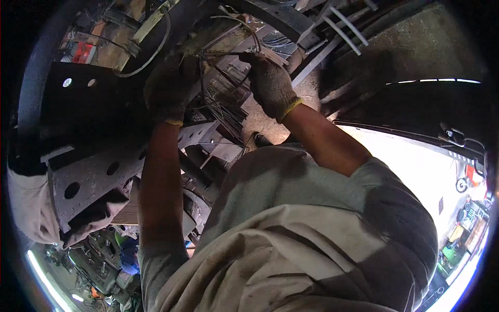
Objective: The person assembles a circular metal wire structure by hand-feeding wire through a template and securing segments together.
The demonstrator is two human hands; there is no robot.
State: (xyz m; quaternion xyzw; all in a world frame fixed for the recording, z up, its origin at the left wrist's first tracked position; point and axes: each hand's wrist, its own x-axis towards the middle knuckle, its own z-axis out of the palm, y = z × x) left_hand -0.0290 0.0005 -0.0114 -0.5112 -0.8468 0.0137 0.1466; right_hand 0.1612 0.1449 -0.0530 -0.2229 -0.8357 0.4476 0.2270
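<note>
My left hand [170, 88], in a dark, shadowed work glove, is raised beside a dark metal frame. Its fingers are lost in shadow. My right hand [271, 84] wears a grey knit glove with a yellow cuff, its fingers curled closed. A thin dark rod [222, 53] spans the gap between the hands and meets the right fingertips; whether they grip it is hidden. A thin curved cable or hose [248, 27] comes down to the right fingers. Thin dark strands or wires [215, 93] hang between the hands.
A perforated metal beam [99, 174] runs at left, with cloth [34, 208] over its end. Another cable [158, 47] loops at upper left. Thin metal rods [228, 117] lie below my hands. Two pale bars [343, 28] jut out at upper right. A person in a blue cap [130, 257] is at lower left.
</note>
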